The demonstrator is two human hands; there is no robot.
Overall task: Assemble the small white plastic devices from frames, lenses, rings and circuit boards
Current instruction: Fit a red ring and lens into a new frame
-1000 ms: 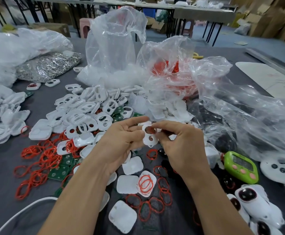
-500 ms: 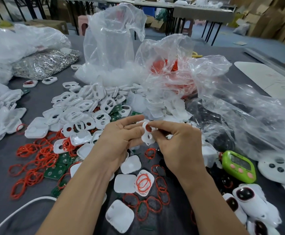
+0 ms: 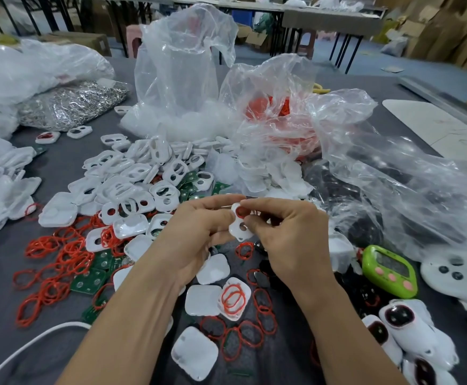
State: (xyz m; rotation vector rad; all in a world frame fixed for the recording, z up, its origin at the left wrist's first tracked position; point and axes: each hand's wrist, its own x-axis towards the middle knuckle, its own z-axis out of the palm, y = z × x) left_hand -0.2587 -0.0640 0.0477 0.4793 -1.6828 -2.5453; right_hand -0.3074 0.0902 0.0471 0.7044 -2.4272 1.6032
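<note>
Red rings [image 3: 233,299] are lying nearest, likely staged within reach. Above them, the left hand [image 3: 199,232] and right hand [image 3: 290,240] are pinching one white frame [image 3: 240,225] by its edges, probably steadying it for seating a part. Spare frames [image 3: 132,175] are lying beyond.

Grey table [image 3: 10,273] strewn with loose parts
White frames [image 3: 132,179] are heaped at the middle. Red rings [image 3: 57,262] and green circuit boards [image 3: 88,282] are scattered on the near left, clear plastic bags [image 3: 182,65] are piled behind, and a green timer [image 3: 390,270] is laid near finished devices [image 3: 404,323].
</note>
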